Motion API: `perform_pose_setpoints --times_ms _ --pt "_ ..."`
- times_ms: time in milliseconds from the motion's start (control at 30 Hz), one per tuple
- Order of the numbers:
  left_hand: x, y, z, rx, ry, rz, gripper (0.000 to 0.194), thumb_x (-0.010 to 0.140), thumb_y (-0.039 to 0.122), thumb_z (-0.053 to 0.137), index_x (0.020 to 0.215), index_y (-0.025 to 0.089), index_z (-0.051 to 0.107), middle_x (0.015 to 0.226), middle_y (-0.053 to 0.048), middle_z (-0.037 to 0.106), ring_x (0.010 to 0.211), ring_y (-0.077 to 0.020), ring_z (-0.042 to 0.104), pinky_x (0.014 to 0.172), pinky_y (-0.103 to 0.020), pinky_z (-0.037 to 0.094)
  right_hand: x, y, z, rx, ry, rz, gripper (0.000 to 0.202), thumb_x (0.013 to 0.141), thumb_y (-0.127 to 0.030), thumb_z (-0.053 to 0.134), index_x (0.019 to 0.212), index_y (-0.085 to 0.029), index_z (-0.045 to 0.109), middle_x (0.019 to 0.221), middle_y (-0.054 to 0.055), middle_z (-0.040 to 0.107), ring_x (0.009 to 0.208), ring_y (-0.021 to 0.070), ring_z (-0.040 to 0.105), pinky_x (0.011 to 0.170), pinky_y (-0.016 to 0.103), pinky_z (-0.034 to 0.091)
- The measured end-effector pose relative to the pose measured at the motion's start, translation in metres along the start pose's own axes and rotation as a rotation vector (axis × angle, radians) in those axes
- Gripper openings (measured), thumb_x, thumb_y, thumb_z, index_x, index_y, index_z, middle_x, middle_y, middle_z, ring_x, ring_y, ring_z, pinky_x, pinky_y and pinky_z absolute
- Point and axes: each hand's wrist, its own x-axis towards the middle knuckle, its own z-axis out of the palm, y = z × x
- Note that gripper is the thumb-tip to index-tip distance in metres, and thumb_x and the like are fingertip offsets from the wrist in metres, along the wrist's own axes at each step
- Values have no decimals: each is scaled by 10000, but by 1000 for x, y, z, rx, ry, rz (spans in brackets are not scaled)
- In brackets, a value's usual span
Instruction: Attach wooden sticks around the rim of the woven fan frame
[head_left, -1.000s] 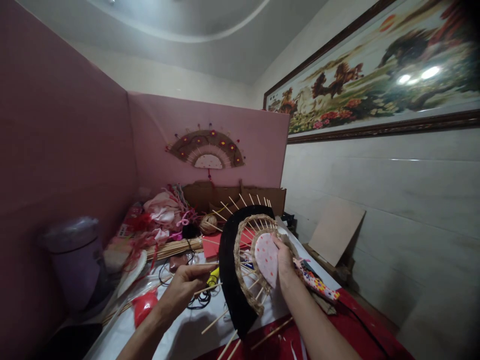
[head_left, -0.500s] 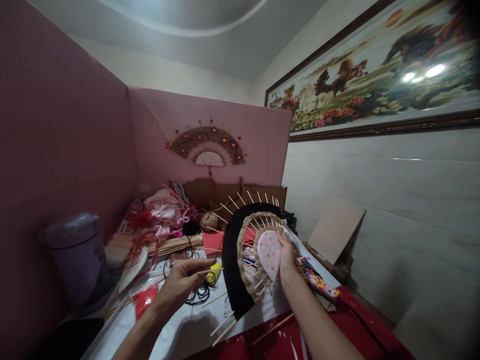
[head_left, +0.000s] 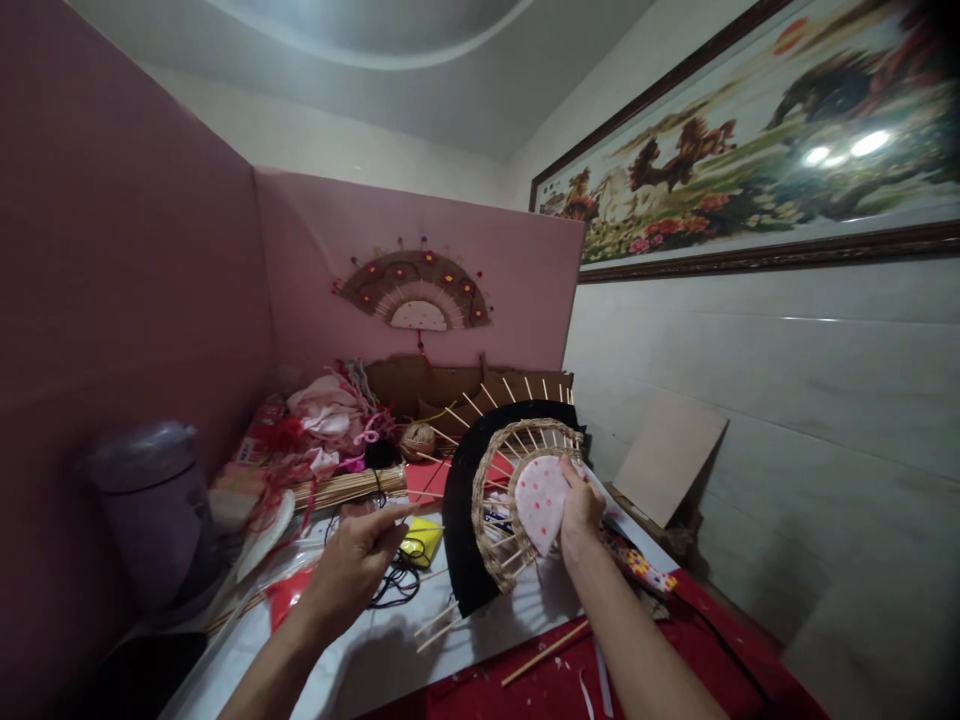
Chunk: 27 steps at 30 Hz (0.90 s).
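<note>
My right hand [head_left: 581, 510] grips a fan-shaped piece [head_left: 491, 530] by its pale, red-dotted half-round centre, thumb on the front. Thin wooden sticks radiate from that centre through a braided straw-coloured band and a wide black band, their ends poking out beyond. Left of the black band, my left hand [head_left: 360, 560] has its fingers pinched near the stick ends. A thin dark strand runs up from its fingertips, seemingly part of the black cord [head_left: 397, 583] looped on the table below. The fingertips' exact grip is hard to see.
A yellow packet [head_left: 421, 541] lies behind the left hand. Farther back are a twine ball [head_left: 417, 440], bundled sticks [head_left: 349, 488] and pink fabric [head_left: 326, 405]. A lidded purple container [head_left: 154, 520] stands left. A finished fan [head_left: 416, 290] hangs on the pink panel. A loose stick [head_left: 544, 653] lies in front.
My left hand has drawn slightly left and up from the stick ends, uncovering more of the yellow packet. The fan has tilted a little and shifted slightly, with my right hand still holding it.
</note>
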Motion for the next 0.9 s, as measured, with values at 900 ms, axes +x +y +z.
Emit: perform_pose_setpoints --times_ms 900 --pt "-4 10 2 93 -163 106 279 798 357 472 894 216 692 796 -44 697 681 -163 586 598 -241 399 -13 -13 3 -37 171 96 292 545 -389 698 651 -155 558 578 -12 576 532 145 520 467 259 431"
